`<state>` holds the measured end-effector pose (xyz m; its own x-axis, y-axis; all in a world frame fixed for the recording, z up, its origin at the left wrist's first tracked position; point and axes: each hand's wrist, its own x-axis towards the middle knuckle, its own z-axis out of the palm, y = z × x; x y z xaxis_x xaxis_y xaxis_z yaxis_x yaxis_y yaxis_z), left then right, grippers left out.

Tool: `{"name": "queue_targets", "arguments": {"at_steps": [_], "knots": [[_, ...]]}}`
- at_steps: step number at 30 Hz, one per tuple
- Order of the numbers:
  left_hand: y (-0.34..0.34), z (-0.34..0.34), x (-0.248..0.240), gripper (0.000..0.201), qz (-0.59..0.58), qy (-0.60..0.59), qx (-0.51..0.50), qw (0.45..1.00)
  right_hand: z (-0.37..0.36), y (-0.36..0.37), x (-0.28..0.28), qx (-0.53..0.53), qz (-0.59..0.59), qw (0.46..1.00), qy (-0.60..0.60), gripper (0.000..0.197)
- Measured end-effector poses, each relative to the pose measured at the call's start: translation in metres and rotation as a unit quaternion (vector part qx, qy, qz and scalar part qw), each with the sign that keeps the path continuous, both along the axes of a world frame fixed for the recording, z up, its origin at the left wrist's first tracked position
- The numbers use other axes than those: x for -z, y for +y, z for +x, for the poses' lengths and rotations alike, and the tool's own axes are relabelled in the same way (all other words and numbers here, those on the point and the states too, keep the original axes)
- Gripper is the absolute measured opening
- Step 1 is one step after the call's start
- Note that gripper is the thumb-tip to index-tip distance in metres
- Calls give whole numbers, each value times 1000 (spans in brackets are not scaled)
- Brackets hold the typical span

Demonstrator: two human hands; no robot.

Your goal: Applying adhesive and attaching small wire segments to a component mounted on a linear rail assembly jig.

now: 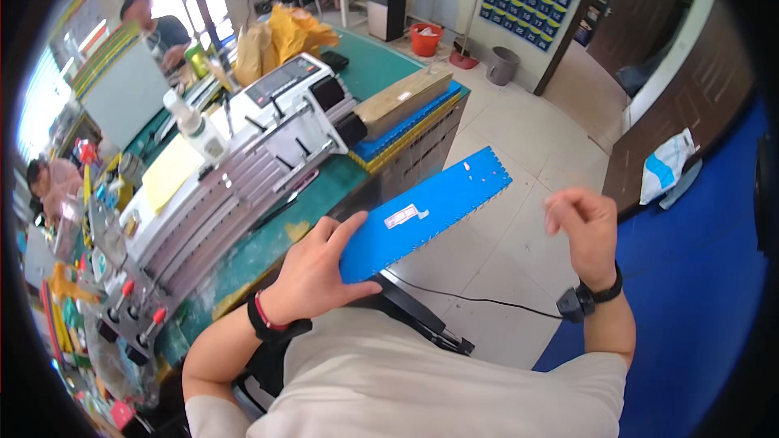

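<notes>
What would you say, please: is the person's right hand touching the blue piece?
No, only the left hand holds the blue piece; the right hand is apart from it.

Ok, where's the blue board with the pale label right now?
In the head view, the blue board is near the centre, its lower-left end in the left hand, between the green bench top and the right hand.

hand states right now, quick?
Left hand: closed on the near end of the blue board.
Right hand: fingers curled, apart from the board; can't tell whether it pinches something small.
</notes>
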<state>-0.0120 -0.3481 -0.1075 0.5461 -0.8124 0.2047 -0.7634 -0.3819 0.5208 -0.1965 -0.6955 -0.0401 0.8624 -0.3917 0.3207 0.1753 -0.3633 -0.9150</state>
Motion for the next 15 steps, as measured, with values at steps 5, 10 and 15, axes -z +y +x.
{"name": "queue_targets", "arguments": {"at_steps": [5, 10, 15], "knots": [[2, 11, 26, 106, 8, 82, -17, 996, -13, 3, 6, -2, -8, 997, 73, 11], [43, 21, 46, 101, -28, 129, -41, 990, 0, 14, 33, -82, 57, 981, 166, 12], [125, 27, 50, 102, -27, 124, -79, 989, 45, 59, 47, -226, 115, 936, 244, 11]]}}
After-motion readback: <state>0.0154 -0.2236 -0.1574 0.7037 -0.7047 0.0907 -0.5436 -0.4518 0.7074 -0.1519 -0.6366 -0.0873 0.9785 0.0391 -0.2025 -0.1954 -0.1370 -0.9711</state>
